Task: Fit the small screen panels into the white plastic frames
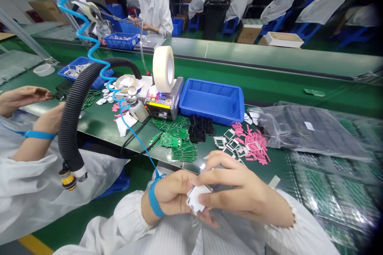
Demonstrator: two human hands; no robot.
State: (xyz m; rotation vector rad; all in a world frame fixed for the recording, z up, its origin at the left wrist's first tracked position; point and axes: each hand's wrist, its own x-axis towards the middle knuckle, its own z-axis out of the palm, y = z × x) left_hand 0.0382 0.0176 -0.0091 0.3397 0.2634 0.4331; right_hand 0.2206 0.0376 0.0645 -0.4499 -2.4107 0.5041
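Observation:
My left hand [172, 193], with a blue strap [154, 199] around the wrist, and my right hand [239, 187] both pinch a small white die-cut piece [196, 198] with a thin metal edge, held above my lap. The fingers partly cover it. Just beyond my hands, at the green bench edge, lie loose green circuit boards [178, 143], several small metal frames [230, 140] and a heap of pink foam strips [254, 145]. A row of black parts [197, 128] sits next to the boards.
A blue plastic bin [211, 101], a tape dispenser [164, 101] with a masking tape roll [163, 69], and a black corrugated hose [70, 127] stand on the bench. Plastic bags of boards [311, 131] lie right. A co-worker's hands [22, 97] work at left.

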